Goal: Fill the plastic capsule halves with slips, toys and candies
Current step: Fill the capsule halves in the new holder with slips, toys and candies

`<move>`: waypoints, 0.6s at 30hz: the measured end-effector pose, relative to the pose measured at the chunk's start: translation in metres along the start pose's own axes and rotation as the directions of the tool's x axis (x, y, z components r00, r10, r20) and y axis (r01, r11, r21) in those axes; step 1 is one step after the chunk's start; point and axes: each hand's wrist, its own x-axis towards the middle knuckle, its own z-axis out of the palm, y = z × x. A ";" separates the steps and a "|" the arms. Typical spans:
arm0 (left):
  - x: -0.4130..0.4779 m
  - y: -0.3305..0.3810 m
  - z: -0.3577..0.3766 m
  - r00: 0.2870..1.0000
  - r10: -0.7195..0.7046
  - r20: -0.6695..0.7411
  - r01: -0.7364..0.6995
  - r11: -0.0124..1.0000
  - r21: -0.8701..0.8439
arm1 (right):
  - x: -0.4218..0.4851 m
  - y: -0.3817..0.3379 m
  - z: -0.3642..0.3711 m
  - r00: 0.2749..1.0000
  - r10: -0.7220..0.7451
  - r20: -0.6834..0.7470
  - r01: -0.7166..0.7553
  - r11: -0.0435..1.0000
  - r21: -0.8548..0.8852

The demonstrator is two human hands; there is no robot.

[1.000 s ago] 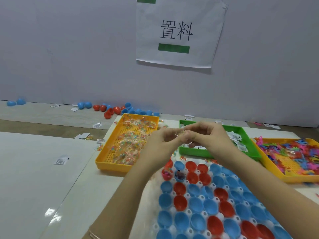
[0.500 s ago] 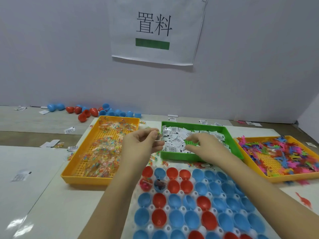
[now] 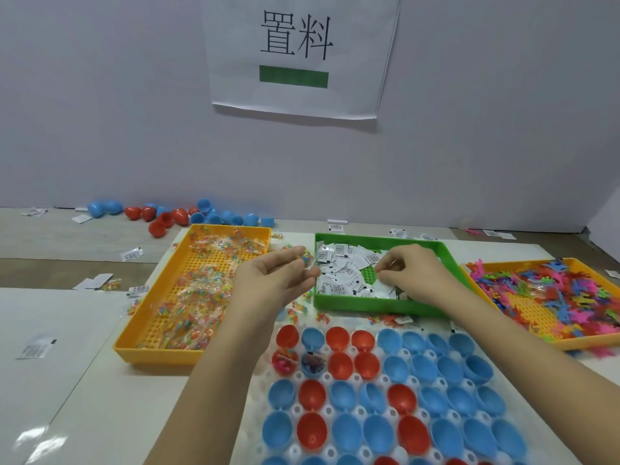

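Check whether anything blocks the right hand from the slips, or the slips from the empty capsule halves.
Nothing visible does. The right hand is inside the green tray, pinching at the slips. Between there and the open capsule halves stands only the tray's near wall; the left hand, pinching a clear packet, is off to the side.
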 end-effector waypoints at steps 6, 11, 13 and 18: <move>-0.002 0.002 0.001 0.999 0.022 -0.037 -0.021 0.999 0.040 | -0.006 -0.004 -0.004 0.997 -0.013 -0.071 0.026 0.981 0.192; -0.004 0.003 0.004 1.000 0.013 -0.021 -0.010 0.992 0.128 | -0.024 -0.026 -0.008 0.984 -0.077 -0.162 0.144 0.880 0.453; -0.005 0.004 0.006 0.999 -0.038 0.008 0.036 0.989 0.146 | -0.034 -0.041 -0.009 0.984 -0.151 -0.099 0.179 0.760 0.624; -0.007 0.008 0.010 0.990 -0.120 0.069 0.109 0.983 0.146 | -0.040 -0.066 -0.010 0.958 -0.286 -0.026 0.229 0.708 0.668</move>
